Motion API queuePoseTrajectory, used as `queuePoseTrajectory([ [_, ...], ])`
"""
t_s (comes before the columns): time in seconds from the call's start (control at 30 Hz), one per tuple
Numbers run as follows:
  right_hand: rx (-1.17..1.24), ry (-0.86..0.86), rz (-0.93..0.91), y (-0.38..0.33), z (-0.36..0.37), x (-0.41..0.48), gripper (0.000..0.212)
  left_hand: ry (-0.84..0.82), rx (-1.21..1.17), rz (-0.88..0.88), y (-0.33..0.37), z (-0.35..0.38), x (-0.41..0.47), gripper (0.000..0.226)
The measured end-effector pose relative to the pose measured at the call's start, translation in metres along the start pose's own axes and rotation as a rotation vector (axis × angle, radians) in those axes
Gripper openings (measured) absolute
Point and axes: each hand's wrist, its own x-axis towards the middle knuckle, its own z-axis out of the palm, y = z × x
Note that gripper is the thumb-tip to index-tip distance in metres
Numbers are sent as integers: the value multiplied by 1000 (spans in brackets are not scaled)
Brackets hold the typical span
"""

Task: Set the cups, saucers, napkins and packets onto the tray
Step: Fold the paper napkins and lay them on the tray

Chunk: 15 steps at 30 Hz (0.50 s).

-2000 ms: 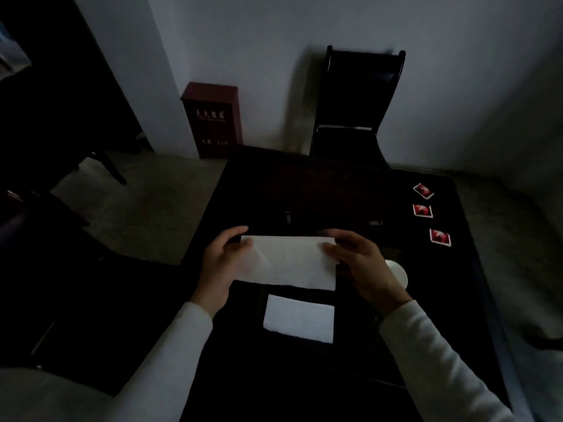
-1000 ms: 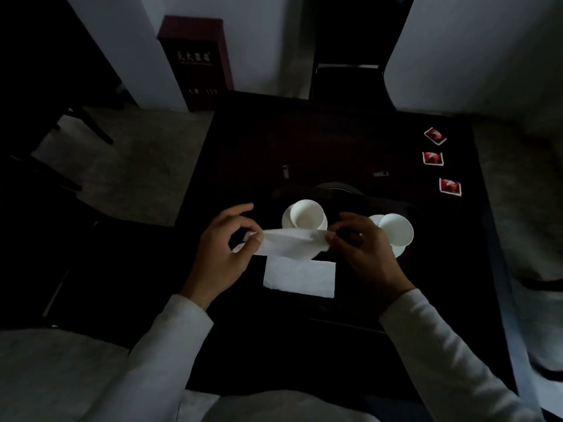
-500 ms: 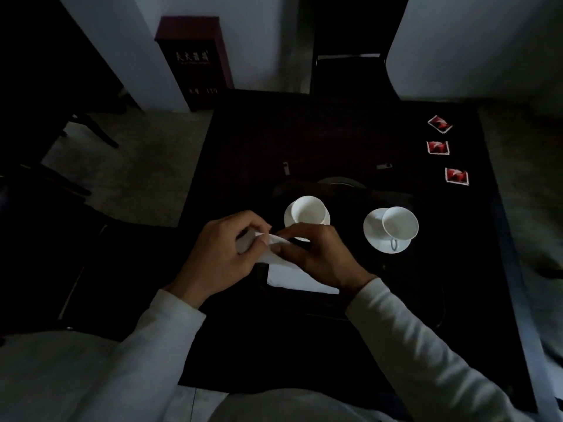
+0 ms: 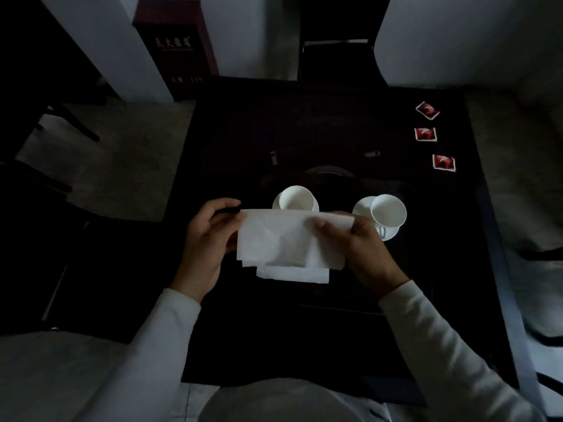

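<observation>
Head view: napkin [image 4: 289, 239] held between left hand [image 4: 207, 236] and right hand [image 4: 359, 248].

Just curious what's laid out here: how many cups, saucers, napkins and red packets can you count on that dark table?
Cups: 2
Saucers: 2
Napkins: 2, one held, one lying beneath
Red packets: 3
Total: 9

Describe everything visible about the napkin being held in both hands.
The held napkin is white, thin and paper-like, creased and partly folded into a rough rectangle. The left hand pinches its left edge, the right hand its right. It covers most of a second flat napkin below.
</observation>
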Motion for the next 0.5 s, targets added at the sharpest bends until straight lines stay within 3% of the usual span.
queuePoseTrajectory([
  [0.23, 123, 98, 89, 28, -21, 3, 32, 69, -85, -69, -27, 13, 7, 17],
  [0.33, 92, 112, 88, 40, -25, 4, 28, -9, -172, -144, -40, 16, 10, 28],
  [0.5, 66, 184, 137, 63, -34, 9, 18, -10, -60, -176, -71, 17, 15, 36],
])
